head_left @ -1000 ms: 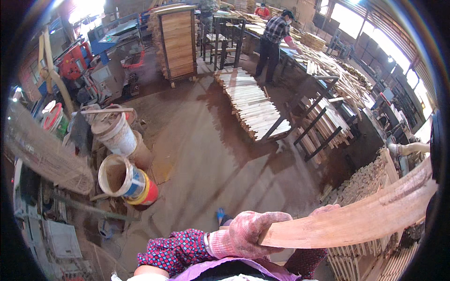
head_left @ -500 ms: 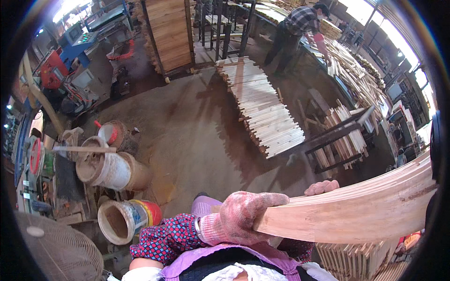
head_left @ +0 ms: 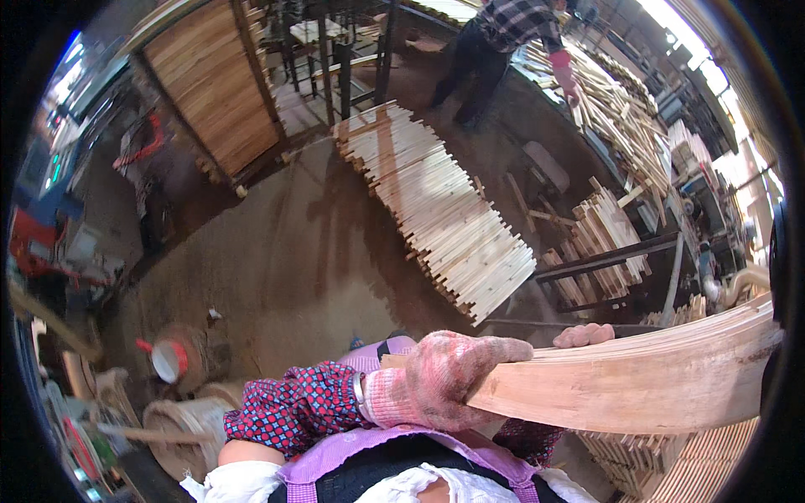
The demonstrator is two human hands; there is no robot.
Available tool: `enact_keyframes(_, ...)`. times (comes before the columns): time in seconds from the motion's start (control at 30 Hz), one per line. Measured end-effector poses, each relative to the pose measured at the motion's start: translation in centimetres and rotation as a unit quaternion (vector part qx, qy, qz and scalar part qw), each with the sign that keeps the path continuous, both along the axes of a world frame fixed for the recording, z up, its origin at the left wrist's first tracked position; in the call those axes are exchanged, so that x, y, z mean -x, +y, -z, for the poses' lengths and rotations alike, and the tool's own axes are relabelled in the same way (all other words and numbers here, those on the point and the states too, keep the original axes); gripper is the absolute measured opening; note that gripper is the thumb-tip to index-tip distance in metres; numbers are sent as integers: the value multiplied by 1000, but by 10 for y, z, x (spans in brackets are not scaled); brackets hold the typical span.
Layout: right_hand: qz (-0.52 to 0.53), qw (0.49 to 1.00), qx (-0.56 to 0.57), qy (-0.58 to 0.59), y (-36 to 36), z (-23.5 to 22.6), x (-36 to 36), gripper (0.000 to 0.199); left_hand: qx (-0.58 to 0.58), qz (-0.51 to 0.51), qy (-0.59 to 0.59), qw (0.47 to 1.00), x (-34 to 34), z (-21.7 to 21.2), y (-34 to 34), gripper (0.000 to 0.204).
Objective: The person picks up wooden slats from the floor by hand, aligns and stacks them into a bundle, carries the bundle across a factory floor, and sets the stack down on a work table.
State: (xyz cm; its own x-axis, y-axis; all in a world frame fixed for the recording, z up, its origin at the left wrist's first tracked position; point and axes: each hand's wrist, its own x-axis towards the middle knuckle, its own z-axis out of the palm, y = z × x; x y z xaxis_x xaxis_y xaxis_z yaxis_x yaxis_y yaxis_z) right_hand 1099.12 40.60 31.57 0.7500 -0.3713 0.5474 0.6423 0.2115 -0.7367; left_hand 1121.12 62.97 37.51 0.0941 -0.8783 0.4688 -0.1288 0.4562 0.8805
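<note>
A thick bundle of flat wooden boards (head_left: 633, 377) is held crosswise in front of my body, stretching to the right rim of the view. My left hand (head_left: 449, 377), in a pinkish knitted glove, wraps round the bundle's left end with the thumb over the top. At the bundle's far side, the gloved fingertips of my right hand (head_left: 584, 335) curl over the edge. The boards hide the rest of that hand. Below the bundle at the lower right, stacked strips of wood (head_left: 700, 465) show in part.
A long row of pale wooden strips (head_left: 444, 210) lies on the floor ahead. Beyond it, a person in a checked shirt (head_left: 516, 25) leans over a table heaped with loose strips (head_left: 616, 117). A metal rack (head_left: 608, 260) stands at right, buckets (head_left: 180, 427) at lower left, a tall wood stack (head_left: 205, 92) at far left.
My view has swung to the right, so the floor stack and buckets sit farther left. Both hands keep their hold on the boards. The other person's arm has shifted over the heap.
</note>
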Motion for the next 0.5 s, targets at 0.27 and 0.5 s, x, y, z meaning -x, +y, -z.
enact_keyframes(0.27, -15, 995, -98, 1, -86, -4, -133, 36, -8, -22, -43, 999, -133, -4, -97, 48)
enact_keyframes(0.5, -90, 991, -102, -2, -182, 6, -281, 38, -52, -47, -44, 997, -265, -7, -174, 49)
